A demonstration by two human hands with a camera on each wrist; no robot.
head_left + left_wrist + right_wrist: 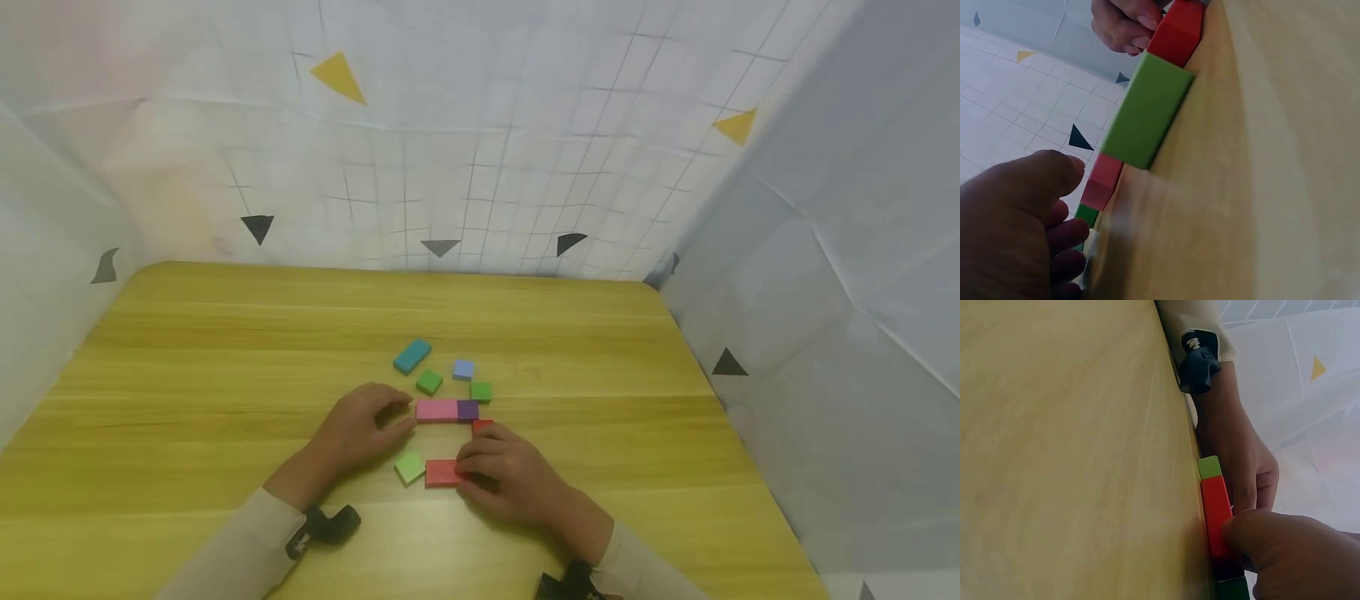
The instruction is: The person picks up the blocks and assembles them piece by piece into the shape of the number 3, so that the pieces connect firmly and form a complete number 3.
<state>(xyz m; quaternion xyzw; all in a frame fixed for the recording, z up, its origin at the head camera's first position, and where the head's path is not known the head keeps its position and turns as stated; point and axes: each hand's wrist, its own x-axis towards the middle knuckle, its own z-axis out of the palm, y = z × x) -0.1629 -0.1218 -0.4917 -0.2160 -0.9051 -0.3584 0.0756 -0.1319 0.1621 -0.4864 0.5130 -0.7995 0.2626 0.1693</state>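
Currently, your right hand (513, 479) pinches the long red block (441, 473) by its right end on the tabletop (622, 400), while your left hand (365, 427) holds nothing, its loosely bent fingers just beside the left end of the pink block (437, 411). A light green block (410, 468) sits at the long red block's left end. Your right fingers partly cover a second red block (482, 426). The purple block (468, 410) adjoins the pink one; beyond lie two green blocks (430, 382), a blue block (463, 369) and a teal block (412, 356).
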